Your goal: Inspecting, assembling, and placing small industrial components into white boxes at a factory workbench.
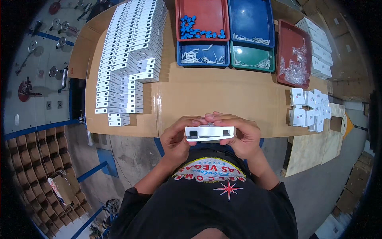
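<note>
A flat white plastic housing (210,134) with a dark square opening at each end of its near edge is held up between my hands, just in front of the table's near edge. My left hand (178,134) grips its left end, thumb below and fingers over the top. On the right end, my right hand (243,134) does the same, its fingers reaching across the top. A narrow gap runs along the housing's near edge. Its far side is hidden behind my fingers. Similar white housings (137,38) stand in tall stacks at the table's left.
Across the cardboard-covered table (191,99), a red tray (203,12) holds blue plastic pieces. Blue (250,18) (203,47) and green trays (248,51) hold small white parts. A red tray (288,36) contains clear pieces. Small white boxes (310,109) cluster at right.
</note>
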Demonstrator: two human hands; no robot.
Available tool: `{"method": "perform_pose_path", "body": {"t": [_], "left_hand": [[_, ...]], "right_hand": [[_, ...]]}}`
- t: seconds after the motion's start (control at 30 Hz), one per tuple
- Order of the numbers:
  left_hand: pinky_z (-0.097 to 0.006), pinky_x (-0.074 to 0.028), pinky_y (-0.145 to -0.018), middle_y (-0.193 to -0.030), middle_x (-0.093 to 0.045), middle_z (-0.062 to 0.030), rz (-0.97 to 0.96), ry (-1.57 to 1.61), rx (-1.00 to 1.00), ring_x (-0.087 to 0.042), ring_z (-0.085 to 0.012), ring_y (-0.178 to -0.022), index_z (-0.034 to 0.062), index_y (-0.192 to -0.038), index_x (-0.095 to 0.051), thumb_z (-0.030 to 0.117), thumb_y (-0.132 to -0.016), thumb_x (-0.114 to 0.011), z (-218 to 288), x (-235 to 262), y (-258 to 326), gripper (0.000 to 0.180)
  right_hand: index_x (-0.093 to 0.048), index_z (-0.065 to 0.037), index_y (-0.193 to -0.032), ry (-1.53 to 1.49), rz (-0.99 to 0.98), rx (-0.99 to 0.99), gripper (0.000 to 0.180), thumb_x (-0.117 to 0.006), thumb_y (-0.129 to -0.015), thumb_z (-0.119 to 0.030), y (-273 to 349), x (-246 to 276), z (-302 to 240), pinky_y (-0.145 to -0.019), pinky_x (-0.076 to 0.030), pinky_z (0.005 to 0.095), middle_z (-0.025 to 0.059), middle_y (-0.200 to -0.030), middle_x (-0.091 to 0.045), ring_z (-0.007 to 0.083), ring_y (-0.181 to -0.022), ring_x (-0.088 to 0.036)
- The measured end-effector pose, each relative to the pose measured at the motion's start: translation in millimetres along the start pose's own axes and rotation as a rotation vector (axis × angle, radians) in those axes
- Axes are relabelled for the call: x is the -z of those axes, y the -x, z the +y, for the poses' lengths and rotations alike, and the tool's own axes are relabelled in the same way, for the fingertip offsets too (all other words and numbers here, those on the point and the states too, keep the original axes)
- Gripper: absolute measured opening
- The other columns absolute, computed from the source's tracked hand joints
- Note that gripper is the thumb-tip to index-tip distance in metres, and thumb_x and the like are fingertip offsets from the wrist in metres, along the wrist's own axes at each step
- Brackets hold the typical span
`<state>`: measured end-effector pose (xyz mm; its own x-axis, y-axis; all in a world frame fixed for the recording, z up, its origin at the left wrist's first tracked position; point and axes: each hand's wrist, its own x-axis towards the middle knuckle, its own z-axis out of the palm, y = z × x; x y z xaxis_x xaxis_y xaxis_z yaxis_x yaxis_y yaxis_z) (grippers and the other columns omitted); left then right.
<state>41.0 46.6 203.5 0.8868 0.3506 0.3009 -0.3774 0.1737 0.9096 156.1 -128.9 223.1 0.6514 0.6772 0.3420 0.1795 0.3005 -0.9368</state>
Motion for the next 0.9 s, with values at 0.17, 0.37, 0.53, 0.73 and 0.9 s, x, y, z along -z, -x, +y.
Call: {"method": "perform_pose_path", "body": {"t": [0.17,0.37,0.53,0.73,0.9], "left_hand": [[-0.043,-0.050,-0.103,-0.118,-0.069,-0.0210,-0.019,-0.018,-0.001,-0.066,-0.0319,-0.116,-0.0050,-0.122,-0.063,0.022,-0.101,-0.069,0,2,0,0.035],[-0.043,-0.050,-0.103,-0.117,-0.069,-0.0207,0.006,-0.004,0.003,-0.066,-0.0315,-0.117,-0.0054,-0.120,-0.064,0.021,-0.100,-0.070,0,1,1,0.033],[-0.042,-0.051,-0.103,-0.116,-0.069,-0.0205,0.006,-0.015,0.034,-0.066,-0.0312,-0.116,-0.0059,-0.118,-0.065,0.020,-0.100,-0.070,6,-4,-2,0.032],[-0.042,-0.051,-0.102,-0.116,-0.069,-0.0201,0.036,0.023,0.023,-0.067,-0.0311,-0.115,-0.0055,-0.119,-0.064,0.020,-0.099,-0.071,-2,-2,2,0.033],[-0.042,-0.051,-0.101,-0.115,-0.070,-0.0198,0.042,0.028,0.021,-0.067,-0.0308,-0.114,-0.0048,-0.119,-0.064,0.021,-0.099,-0.071,0,-5,2,0.034]], "right_hand": [[-0.071,0.002,-0.118,-0.005,0.003,0.004,0.040,-0.083,-0.084,-0.013,0,-1,0,-0.110,-0.049,0.0495,0.0184,-0.120,-0.075,0.0343,-0.119,-0.070],[-0.069,0.004,-0.118,-0.017,0.014,-0.014,0.041,-0.083,-0.086,-0.017,3,-3,1,-0.110,-0.049,0.0519,0.0215,-0.119,-0.074,0.0364,-0.118,-0.070],[-0.068,0.006,-0.118,0.016,0.012,0.030,0.043,-0.083,-0.087,-0.020,3,-1,0,-0.110,-0.049,0.0538,0.0238,-0.118,-0.074,0.0382,-0.117,-0.070],[-0.069,0.005,-0.117,0.034,0.023,-0.041,0.040,-0.082,-0.089,-0.020,1,-5,-10,-0.108,-0.051,0.0526,0.0221,-0.116,-0.074,0.0374,-0.117,-0.071],[-0.071,0.004,-0.116,0.021,0.035,-0.011,0.036,-0.081,-0.090,-0.018,3,-3,-4,-0.106,-0.052,0.0507,0.0225,-0.117,-0.074,0.0358,-0.116,-0.071]]}}
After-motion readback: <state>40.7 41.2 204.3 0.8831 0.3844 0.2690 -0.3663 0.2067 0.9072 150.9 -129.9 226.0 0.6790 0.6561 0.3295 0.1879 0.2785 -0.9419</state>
